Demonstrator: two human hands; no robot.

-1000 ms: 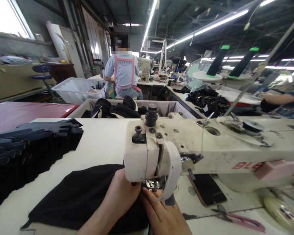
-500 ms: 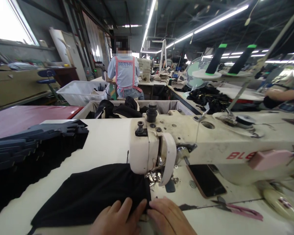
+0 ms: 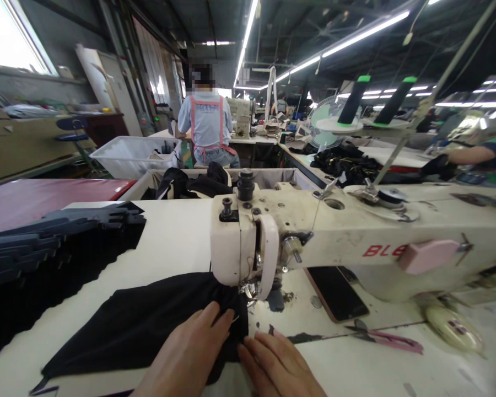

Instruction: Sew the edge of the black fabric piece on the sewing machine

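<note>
A black piece of fabric [image 3: 140, 325] lies on the white table, its right end under the head of a cream sewing machine [image 3: 248, 242]. My left hand [image 3: 190, 353] rests flat on the fabric just in front of the needle area, fingers apart and pointing at the presser foot [image 3: 248, 289]. My right hand [image 3: 276, 366] presses the fabric's right edge beside the left hand, fingertips on the cloth. Neither hand grips anything.
A stack of dark cut pieces [image 3: 45, 242] lies at the left. A phone [image 3: 334, 292] and pink-handled scissors [image 3: 386, 339] lie right of the needle. A bin of dark garments [image 3: 198, 184] stands behind the table. A person in a pink apron [image 3: 206, 127] works further back.
My hands drew back from under the machine head toward me, then the left hand slid forward again on the fabric. The view shifted slightly.
</note>
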